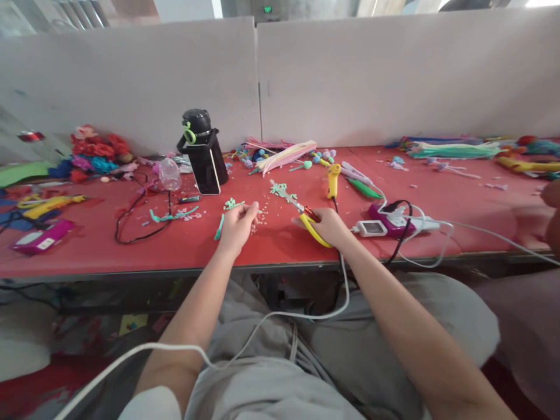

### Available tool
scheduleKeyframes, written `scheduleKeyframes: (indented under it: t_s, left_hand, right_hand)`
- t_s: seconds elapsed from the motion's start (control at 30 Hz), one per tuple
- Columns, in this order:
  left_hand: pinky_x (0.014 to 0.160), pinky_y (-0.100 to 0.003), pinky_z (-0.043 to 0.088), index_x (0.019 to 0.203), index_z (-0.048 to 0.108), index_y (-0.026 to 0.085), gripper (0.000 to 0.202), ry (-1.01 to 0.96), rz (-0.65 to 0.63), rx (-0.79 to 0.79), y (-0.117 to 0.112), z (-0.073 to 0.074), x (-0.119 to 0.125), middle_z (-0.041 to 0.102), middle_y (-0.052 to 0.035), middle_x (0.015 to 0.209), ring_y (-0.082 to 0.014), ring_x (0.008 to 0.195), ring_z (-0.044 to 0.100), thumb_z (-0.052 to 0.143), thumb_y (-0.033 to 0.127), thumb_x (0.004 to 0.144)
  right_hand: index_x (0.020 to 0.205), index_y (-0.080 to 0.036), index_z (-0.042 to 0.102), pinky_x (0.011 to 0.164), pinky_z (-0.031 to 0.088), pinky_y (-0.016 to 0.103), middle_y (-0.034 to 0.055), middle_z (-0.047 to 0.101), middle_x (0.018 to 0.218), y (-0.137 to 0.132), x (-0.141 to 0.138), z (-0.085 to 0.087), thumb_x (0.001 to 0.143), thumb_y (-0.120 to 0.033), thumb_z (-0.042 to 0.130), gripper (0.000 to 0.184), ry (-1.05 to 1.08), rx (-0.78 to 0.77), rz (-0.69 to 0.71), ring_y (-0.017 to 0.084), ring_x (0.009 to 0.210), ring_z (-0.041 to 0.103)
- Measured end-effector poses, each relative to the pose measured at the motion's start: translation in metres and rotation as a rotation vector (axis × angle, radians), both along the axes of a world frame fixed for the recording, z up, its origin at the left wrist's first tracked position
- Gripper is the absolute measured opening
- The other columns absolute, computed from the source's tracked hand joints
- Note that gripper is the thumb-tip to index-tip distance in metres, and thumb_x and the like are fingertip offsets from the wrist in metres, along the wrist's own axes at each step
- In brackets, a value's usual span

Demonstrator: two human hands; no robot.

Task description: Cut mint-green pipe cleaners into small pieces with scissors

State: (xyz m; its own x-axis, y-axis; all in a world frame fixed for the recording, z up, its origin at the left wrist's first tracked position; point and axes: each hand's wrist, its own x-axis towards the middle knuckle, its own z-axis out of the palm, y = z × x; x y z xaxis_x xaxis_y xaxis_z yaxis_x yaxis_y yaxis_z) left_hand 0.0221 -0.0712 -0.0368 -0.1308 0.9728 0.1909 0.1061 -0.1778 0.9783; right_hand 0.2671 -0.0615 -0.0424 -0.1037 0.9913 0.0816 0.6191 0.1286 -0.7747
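Right grip (326, 226) wrapped round yellow-handled cutters (321, 235), well to the right of the flask (203, 166) and nearer the wearer. Left grip (238, 226): thumb and finger pressed together, in front of the flask and slightly right. Green sprig (230, 204) shows beside this hand, part hidden behind it; cannot tell if it is pinched.

Green bits (284, 191) right of the flask, near the cutters' tips; pale crumbs scattered between the hands. Glue gun (333, 182) farther right of the flask, nose up. Purple power strip (394, 220) farther right still, a white plug in it. Fuzzy stems (291, 155) right of the flask and slightly behind it. Clear ball (170, 175) just left of the flask; red flowers (102, 153) well left. All on a red worktop (280, 251).
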Motion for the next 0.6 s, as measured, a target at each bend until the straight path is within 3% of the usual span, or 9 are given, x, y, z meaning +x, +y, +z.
scheduleKeyframes:
  t_s: [0.13,0.27,0.4,0.6]
  left_hand:
    - [0.056,-0.027,0.045,0.07,0.059,0.022,0.042,0.067,-0.023,-0.011,-0.004,-0.006,0.024,0.061,-0.0011,0.062,-0.0127,0.056,0.055,0.068,0.058,0.089]
    - [0.061,-0.029,0.049,0.068,0.059,0.023,0.045,0.164,-0.055,0.02,-0.003,-0.014,0.035,0.063,-0.0024,0.064,-0.015,0.061,0.059,0.062,0.062,0.091]
    - [0.064,-0.03,0.05,0.068,0.06,0.022,0.041,0.133,-0.06,0.039,-0.001,-0.019,0.037,0.065,-0.002,0.065,-0.0153,0.062,0.06,0.063,0.056,0.091]
    - [0.065,-0.03,0.051,0.07,0.061,0.022,0.038,0.171,-0.074,0.025,-0.001,-0.02,0.037,0.066,-0.0028,0.065,-0.0161,0.063,0.061,0.063,0.052,0.093]
  right_hand:
    - [0.068,-0.022,0.054,0.056,0.049,0.03,0.0025,0.061,0.059,0.004,-0.018,0.002,0.061,-0.079,0.082,0.063,0.476,-0.118,0.075,0.017,0.058,0.06]
    - [0.064,-0.023,0.048,0.064,0.056,0.03,0.001,0.062,0.06,0.004,-0.034,0.001,0.051,-0.064,0.095,0.063,0.726,-0.139,0.108,0.018,0.064,0.066]
    - [0.064,-0.024,0.046,0.069,0.056,0.031,-0.0023,0.061,0.06,0.003,-0.042,-0.002,0.047,-0.053,0.099,0.064,0.815,-0.139,0.15,0.018,0.068,0.069]
    - [0.066,-0.024,0.046,0.065,0.052,0.031,-0.0044,0.059,0.06,0.003,-0.045,-0.006,0.049,-0.056,0.097,0.062,0.774,-0.089,0.155,0.017,0.065,0.066]
